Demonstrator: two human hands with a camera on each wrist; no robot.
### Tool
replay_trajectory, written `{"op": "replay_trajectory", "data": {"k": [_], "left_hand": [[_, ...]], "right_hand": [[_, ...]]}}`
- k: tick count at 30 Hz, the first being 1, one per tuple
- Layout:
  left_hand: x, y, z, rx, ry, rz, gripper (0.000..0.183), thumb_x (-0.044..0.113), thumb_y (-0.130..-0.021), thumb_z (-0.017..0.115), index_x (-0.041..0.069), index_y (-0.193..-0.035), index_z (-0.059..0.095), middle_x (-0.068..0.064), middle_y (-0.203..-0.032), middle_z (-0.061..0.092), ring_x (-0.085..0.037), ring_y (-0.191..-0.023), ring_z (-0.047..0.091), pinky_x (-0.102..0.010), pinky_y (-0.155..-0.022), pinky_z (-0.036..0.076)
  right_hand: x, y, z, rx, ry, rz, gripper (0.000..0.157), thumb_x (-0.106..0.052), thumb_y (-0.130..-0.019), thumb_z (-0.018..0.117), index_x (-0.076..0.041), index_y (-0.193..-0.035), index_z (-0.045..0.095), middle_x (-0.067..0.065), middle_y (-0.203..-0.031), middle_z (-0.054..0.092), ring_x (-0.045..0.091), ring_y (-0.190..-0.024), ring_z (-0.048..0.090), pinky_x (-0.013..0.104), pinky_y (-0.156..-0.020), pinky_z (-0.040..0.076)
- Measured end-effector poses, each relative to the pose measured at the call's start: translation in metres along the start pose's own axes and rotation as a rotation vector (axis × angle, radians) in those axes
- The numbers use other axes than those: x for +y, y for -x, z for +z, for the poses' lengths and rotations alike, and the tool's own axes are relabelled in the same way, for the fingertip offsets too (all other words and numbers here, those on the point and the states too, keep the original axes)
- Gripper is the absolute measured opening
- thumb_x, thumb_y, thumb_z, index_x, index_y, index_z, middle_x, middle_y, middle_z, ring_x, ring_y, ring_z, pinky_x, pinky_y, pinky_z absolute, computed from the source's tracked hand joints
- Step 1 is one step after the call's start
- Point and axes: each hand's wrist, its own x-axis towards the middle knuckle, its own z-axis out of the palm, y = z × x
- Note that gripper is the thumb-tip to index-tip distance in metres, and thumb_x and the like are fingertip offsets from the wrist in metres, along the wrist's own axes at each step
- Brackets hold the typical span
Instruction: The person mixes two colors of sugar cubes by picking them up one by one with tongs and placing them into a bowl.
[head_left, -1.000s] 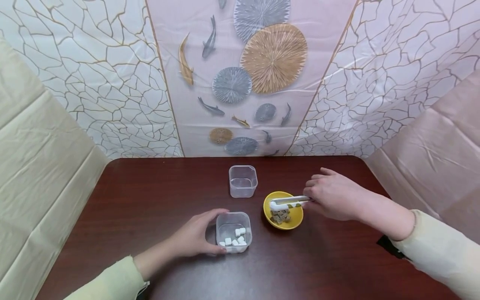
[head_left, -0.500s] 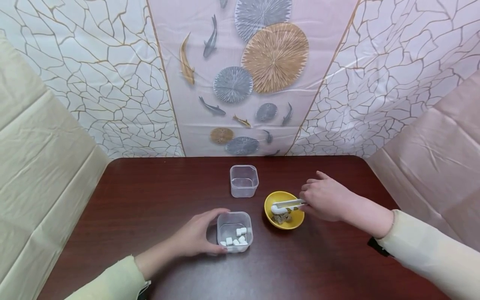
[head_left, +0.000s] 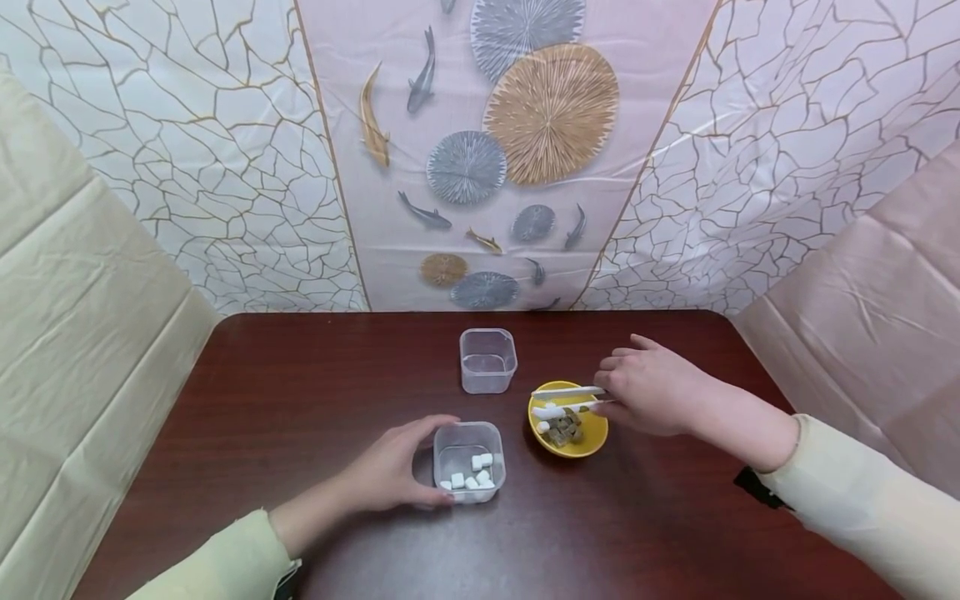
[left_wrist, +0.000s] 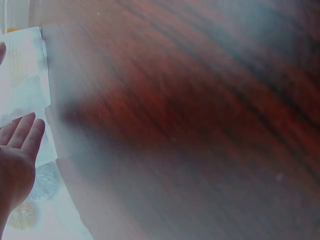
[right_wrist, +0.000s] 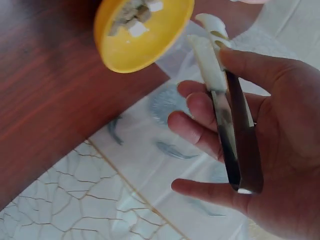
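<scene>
Tongs, white-tipped, held in right hand, tips parted above yellow bowl of brown cubes; left hand cupped around clear container of white cubes on tabletop.

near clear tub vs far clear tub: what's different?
Contents: the near tub holds several white cubes; the far tub looks empty.
Contact: the left hand grips the near tub's side; nothing touches the far tub.
Position: the near tub sits left of the yellow bowl, toward the person; the far tub stands behind the bowl, toward the wall.
Shared: both are clear, squarish, lidless and upright on the table.
</scene>
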Motion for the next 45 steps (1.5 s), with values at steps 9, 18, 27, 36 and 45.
{"op": "replay_trajectory", "data": {"k": [9,18,27,36,45], "left_hand": [[-0.001,0.001,-0.001,0.000,-0.005,-0.005,0.095,0.031,-0.071,0.101,0.007,-0.150,0.055,-0.004,-0.139,0.069,-0.022,-0.129,0.066,-0.047,-0.113,0.053],[-0.002,0.000,-0.002,-0.001,-0.015,-0.008,0.096,0.031,-0.070,0.102,0.008,-0.151,0.055,0.000,-0.140,0.068,-0.019,-0.130,0.065,-0.045,-0.114,0.052],[0.000,-0.001,-0.003,-0.004,-0.010,-0.023,0.096,0.031,-0.070,0.102,0.009,-0.151,0.055,-0.001,-0.142,0.067,-0.019,-0.129,0.064,-0.045,-0.113,0.053],[-0.001,-0.001,-0.002,0.002,-0.008,-0.016,0.096,0.031,-0.070,0.102,0.008,-0.150,0.056,-0.002,-0.140,0.069,-0.018,-0.128,0.065,-0.045,-0.112,0.054],[-0.001,-0.001,-0.001,-0.003,-0.017,-0.014,0.096,0.033,-0.071,0.101,0.009,-0.151,0.055,0.000,-0.139,0.069,-0.018,-0.128,0.065,-0.045,-0.112,0.054]], "right_hand": [[-0.022,-0.018,-0.018,0.069,-0.058,-0.120,0.017,-0.033,-0.098,0.078,-0.017,-0.095,0.072,-0.006,-0.091,0.068,0.022,-0.098,0.068,0.070,-0.105,0.051],[-0.050,-0.047,-0.015,0.038,0.038,-0.209,0.024,-0.039,-0.098,0.077,-0.017,-0.089,0.070,-0.006,-0.088,0.066,0.020,-0.097,0.068,0.063,-0.107,0.053],[-0.075,-0.070,-0.009,-0.027,0.168,-0.244,0.028,-0.043,-0.097,0.075,-0.015,-0.096,0.075,-0.002,-0.101,0.075,0.021,-0.107,0.069,0.061,-0.110,0.051],[-0.091,-0.083,-0.005,-0.084,0.295,-0.268,0.032,-0.046,-0.099,0.073,-0.016,-0.108,0.080,-0.002,-0.106,0.077,0.021,-0.109,0.070,0.056,-0.110,0.050],[-0.104,-0.090,-0.003,-0.127,0.346,-0.263,0.033,-0.050,-0.099,0.072,-0.021,-0.110,0.083,-0.003,-0.107,0.078,0.020,-0.106,0.070,0.058,-0.111,0.051]]}}
